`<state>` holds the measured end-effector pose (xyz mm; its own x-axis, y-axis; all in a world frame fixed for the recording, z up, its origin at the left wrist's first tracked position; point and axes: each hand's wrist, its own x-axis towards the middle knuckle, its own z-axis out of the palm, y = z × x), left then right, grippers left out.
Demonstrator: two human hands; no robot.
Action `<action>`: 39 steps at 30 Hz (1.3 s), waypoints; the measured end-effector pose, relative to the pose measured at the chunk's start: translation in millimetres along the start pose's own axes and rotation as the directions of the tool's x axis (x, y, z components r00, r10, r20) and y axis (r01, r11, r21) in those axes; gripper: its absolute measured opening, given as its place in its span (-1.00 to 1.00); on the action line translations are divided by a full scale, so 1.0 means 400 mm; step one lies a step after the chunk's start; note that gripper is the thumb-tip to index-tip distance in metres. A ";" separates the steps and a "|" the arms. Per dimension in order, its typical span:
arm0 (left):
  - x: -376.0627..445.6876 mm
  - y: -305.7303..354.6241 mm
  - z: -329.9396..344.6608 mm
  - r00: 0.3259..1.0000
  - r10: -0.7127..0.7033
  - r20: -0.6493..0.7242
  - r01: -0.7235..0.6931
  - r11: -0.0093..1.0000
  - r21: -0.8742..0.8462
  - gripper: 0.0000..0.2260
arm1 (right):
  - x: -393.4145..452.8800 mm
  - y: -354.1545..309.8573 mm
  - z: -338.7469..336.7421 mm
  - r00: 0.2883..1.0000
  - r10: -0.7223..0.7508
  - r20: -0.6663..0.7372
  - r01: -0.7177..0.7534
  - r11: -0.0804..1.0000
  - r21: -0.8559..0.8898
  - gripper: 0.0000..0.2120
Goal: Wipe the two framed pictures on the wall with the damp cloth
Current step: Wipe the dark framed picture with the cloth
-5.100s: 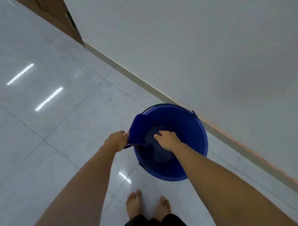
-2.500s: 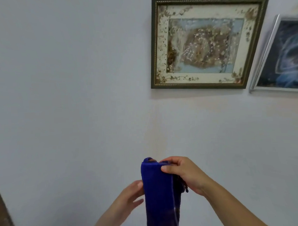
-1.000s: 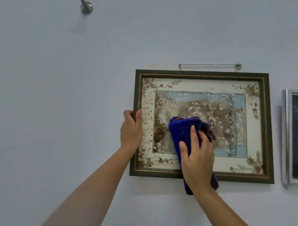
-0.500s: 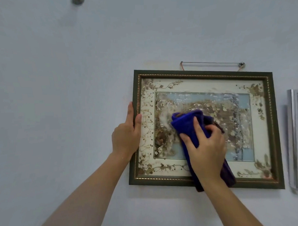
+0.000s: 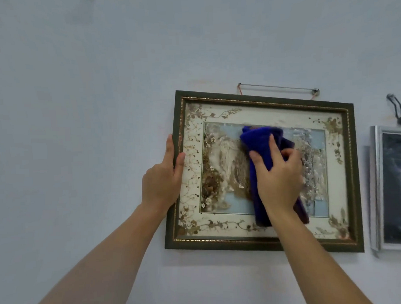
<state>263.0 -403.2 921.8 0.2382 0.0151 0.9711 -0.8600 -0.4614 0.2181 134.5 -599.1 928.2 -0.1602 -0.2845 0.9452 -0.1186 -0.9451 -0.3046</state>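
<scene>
A picture in a dark green and gold frame point(image 5: 352, 176) hangs on the pale wall, its glass over a brown and blue image. My right hand point(image 5: 278, 176) presses a folded blue cloth point(image 5: 258, 140) flat against the middle of the glass. My left hand point(image 5: 161, 178) grips the frame's left edge, thumb on the front. A second picture in a silver frame point(image 5: 376, 191) hangs just to the right, cut off by the view's edge.
A wire hanger point(image 5: 278, 88) on two nails holds the green frame from above. A dark cord loop point(image 5: 398, 110) holds the silver frame. Bare pale wall point(image 5: 80, 110) spreads to the left and above.
From the bucket on the floor I brought the wet cloth up to the wall. Over the last second my right hand slid the cloth up and to the right across the glass.
</scene>
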 end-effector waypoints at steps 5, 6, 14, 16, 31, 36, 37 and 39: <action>-0.001 -0.004 0.002 1.000 0.010 -0.008 -0.010 1.000 -0.009 -0.45 | -0.157 -0.070 0.036 0.997 -0.070 0.038 0.069 0.997 0.018 -0.41; 0.000 -0.004 0.001 1.000 0.011 -0.012 -0.011 1.000 -0.013 -0.45 | -0.171 -0.101 0.051 0.989 -0.132 0.062 0.131 0.991 0.017 -0.43; -0.001 0.000 -0.002 0.999 0.011 -0.040 -0.012 0.999 -0.037 -0.45 | 0.048 -0.144 0.061 0.980 -0.184 0.081 0.182 0.983 0.036 -0.42; -0.002 0.005 -0.006 1.000 -0.007 -0.022 0.007 1.000 -0.022 -0.49 | 0.057 -0.087 0.041 0.997 -0.078 0.026 0.078 0.997 0.020 -0.41; -0.004 0.014 -0.008 1.000 -0.021 -0.019 0.021 1.000 -0.001 -0.48 | 0.103 -0.134 0.061 0.992 -0.128 0.020 0.127 0.991 0.031 -0.49; -0.004 0.014 -0.009 0.999 -0.042 -0.006 0.042 0.998 0.041 -0.52 | -0.008 -0.048 0.034 0.994 0.102 -0.051 -0.099 0.994 0.046 -0.53; -0.005 0.015 -0.010 0.999 -0.035 -0.004 0.036 0.998 0.042 -0.50 | -0.044 -0.066 0.040 0.996 0.089 -0.025 -0.088 0.995 0.039 -0.55; -0.007 0.015 -0.010 1.000 -0.010 0.003 0.010 0.999 0.037 -0.46 | -0.091 -0.127 0.054 0.999 -0.032 0.040 0.032 0.999 0.008 -0.57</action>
<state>255.5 -402.6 920.9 0.2480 0.0174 0.9686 -0.8402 -0.4938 0.2240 167.7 -544.0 911.7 -0.1169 -0.2600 0.9585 -0.1162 -0.9549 -0.2732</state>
